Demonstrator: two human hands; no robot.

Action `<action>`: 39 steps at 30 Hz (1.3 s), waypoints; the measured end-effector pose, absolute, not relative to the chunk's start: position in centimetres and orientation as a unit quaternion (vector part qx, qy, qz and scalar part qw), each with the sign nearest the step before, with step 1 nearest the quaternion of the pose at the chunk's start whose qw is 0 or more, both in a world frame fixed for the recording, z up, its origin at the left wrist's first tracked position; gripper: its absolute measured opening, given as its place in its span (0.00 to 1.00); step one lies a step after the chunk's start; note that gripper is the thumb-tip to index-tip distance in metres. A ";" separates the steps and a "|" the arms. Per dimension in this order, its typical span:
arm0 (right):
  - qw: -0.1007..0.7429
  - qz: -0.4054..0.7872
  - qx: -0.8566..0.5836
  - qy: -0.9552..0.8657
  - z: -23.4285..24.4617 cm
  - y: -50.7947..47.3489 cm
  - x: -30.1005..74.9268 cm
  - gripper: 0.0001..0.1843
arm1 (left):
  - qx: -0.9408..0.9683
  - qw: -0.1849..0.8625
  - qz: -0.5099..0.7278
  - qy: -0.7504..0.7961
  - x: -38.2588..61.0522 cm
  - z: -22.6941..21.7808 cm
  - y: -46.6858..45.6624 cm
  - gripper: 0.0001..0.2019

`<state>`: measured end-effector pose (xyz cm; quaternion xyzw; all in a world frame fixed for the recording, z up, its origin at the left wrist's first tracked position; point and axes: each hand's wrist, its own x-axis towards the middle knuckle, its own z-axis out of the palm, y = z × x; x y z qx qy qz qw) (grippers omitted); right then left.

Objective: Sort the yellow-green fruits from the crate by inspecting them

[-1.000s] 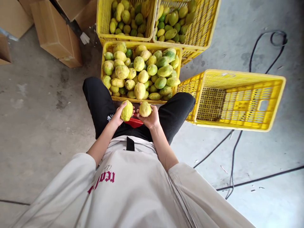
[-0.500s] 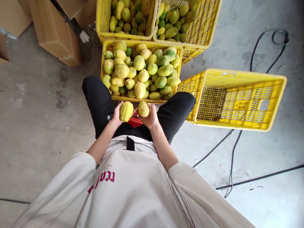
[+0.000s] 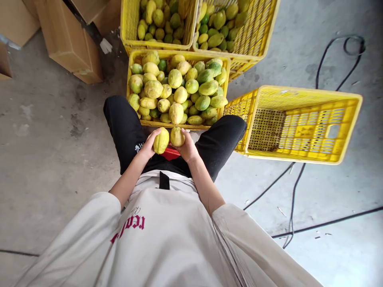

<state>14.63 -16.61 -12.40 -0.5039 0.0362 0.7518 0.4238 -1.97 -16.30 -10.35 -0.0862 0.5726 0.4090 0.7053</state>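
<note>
My left hand (image 3: 149,144) is closed around the side of a yellow ribbed papaya (image 3: 160,140), held upright above my lap. A smaller, rounder yellow-green papaya (image 3: 177,137) sits in my right hand (image 3: 187,147), the fingers mostly hidden beneath it. The two fruits are side by side with a narrow gap between them. Just beyond my hands, between my knees, stands a yellow crate (image 3: 131,85) heaped with papayas in mixed yellow and green. Something red (image 3: 170,153) shows below the fruits; I cannot make out what it is.
Behind the full crate are two more yellow crates, a left one (image 3: 128,24) and a right one (image 3: 260,32), both holding papayas. At the right a yellow crate (image 3: 308,157) shows its bare inside. Cardboard boxes (image 3: 66,40) stand far left. Black cables (image 3: 323,221) cross the floor.
My right hand has shifted slightly left and turned its papaya, bringing it closer to the other one. The left papaya has moved a little to the right and tilted.
</note>
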 end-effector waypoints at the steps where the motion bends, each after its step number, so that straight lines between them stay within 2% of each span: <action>1: 0.426 0.748 -0.508 0.023 -12.7 -16.8 14.6 0.10 | -0.092 0.697 0.404 0.585 -2.1 -10.4 -16.2 0.10; 7: 0.429 0.743 -0.513 -0.010 -13.1 -17.2 14.3 0.15 | -0.124 0.717 0.409 0.550 -2.0 -9.3 -15.5 0.24; 11: 0.399 0.755 -0.520 -0.006 -12.1 -16.7 14.0 0.23 | -0.151 0.723 0.408 0.537 -1.8 -8.9 -15.3 0.28; 14: 0.374 0.755 -0.540 0.006 -11.5 -16.4 14.0 0.25 | -0.152 0.713 0.407 0.550 -1.7 -9.3 -15.4 0.27; 18: 0.353 0.755 -0.552 0.022 -10.9 -16.3 14.2 0.28 | -0.111 0.717 0.411 0.552 -1.7 -10.1 -15.9 0.17; 22: 0.386 0.734 -0.559 -0.014 -11.0 -16.6 14.4 0.24 | -0.090 0.700 0.416 0.573 -1.8 -10.1 -16.0 0.12; 25: 0.398 0.719 -0.570 -0.023 -11.3 -16.7 14.4 0.23 | -0.088 0.711 0.404 0.569 -1.7 -9.4 -15.7 0.16; 28: 0.407 0.717 -0.566 -0.001 -11.1 -16.6 14.2 0.15 | -0.092 0.731 0.401 0.545 -1.5 -8.7 -15.5 0.21; 32: 0.401 0.741 -0.538 0.034 -10.5 -16.1 14.3 0.11 | -0.118 0.725 0.394 0.552 -1.2 -8.4 -15.3 0.23; 36: 0.380 0.753 -0.532 0.071 -10.6 -15.9 14.6 0.14 | -0.130 0.705 0.396 0.574 -1.2 -9.1 -15.5 0.20; 39: 0.394 0.751 -0.524 0.082 -10.8 -16.0 14.7 0.11 | -0.065 0.709 0.397 0.580 -1.5 -9.7 -16.0 0.12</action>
